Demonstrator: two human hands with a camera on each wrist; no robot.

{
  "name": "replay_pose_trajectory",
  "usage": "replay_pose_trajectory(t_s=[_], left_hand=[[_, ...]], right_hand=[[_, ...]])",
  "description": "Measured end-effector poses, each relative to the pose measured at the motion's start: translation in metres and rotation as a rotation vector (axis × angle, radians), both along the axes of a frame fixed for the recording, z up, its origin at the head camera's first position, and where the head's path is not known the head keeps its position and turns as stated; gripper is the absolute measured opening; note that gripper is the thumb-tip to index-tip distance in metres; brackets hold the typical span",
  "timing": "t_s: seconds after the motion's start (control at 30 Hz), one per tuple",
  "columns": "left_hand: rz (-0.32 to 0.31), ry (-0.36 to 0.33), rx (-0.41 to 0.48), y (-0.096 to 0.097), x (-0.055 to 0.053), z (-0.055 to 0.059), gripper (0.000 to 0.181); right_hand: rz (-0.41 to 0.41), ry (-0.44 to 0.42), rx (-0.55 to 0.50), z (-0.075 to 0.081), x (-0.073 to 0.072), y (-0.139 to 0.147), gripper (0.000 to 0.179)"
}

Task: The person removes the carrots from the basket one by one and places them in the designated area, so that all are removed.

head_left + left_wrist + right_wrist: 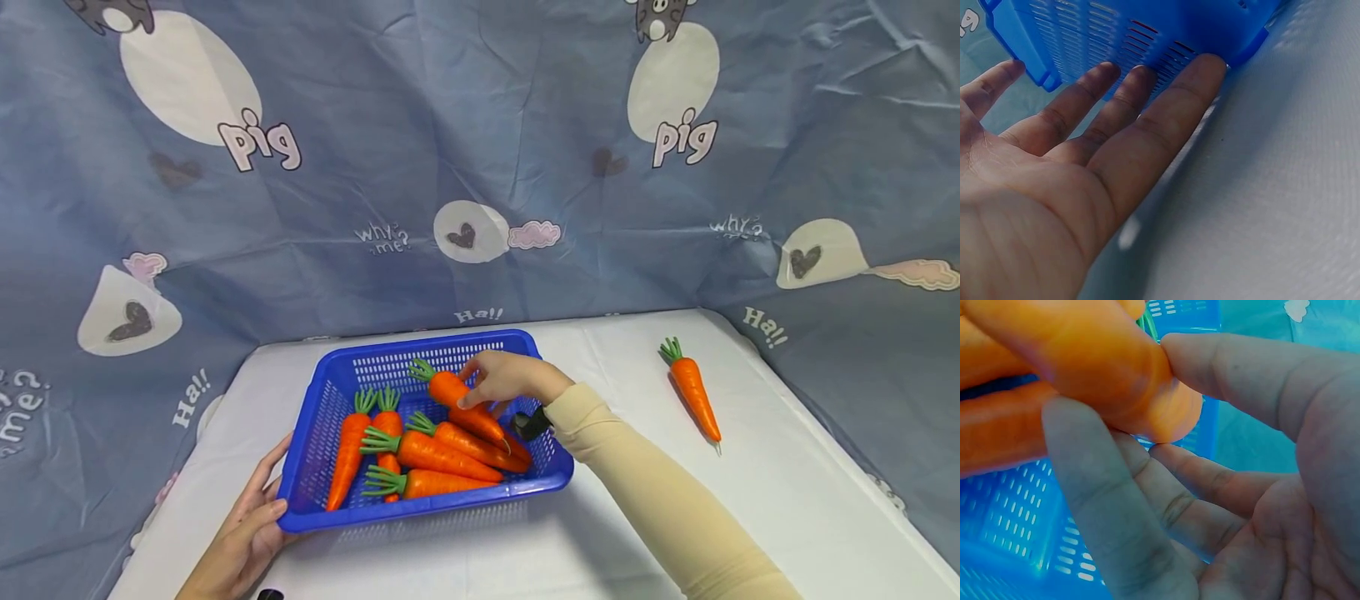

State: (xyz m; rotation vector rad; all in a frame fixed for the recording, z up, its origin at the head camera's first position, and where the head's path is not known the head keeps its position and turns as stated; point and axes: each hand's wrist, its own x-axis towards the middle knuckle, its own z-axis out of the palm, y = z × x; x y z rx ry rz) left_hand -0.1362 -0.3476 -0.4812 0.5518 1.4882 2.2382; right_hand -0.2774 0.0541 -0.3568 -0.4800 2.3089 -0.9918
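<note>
Six or more carrots are being gathered inside the blue, rectangular, slotted plastic basket point(427, 507); by judgement, most of the work is being completed. One orange, tapering carrot with green stalks point(694, 396) is being left outside, lying near the far right corner of the white cloth-covered table point(615, 367).

Another, the orange, smooth-skinned upper carrot point(448, 388), is being pinched between thumb and fingers of the right hand point(506, 375) over the basket's right half; whether it is being lowered or lifted cannot be told. The basket's left edge, towards its near corner, is being touched by the left hand point(251, 521), its fingers extended.

Inside, two carrots are being kept beside the left wall, and three are being stacked along the near edge; perhaps another is being hidden beneath the pinched one.
</note>
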Motion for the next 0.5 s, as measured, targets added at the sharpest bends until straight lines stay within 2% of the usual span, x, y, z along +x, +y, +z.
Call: replay_pose_trajectory(t_s=[0.17,0.5], left_hand=[[-0.007,-0.003,0.032,0.000,0.000,-0.001,0.073],[0.050,-0.039,-0.044,0.000,-0.001,-0.002,0.071]], right_hand=[[-0.011,0.006,-0.004,0.001,-0.001,0.005,0.057],[-0.045,0.020,-0.022,0.003,0.001,0.020,0.059]])
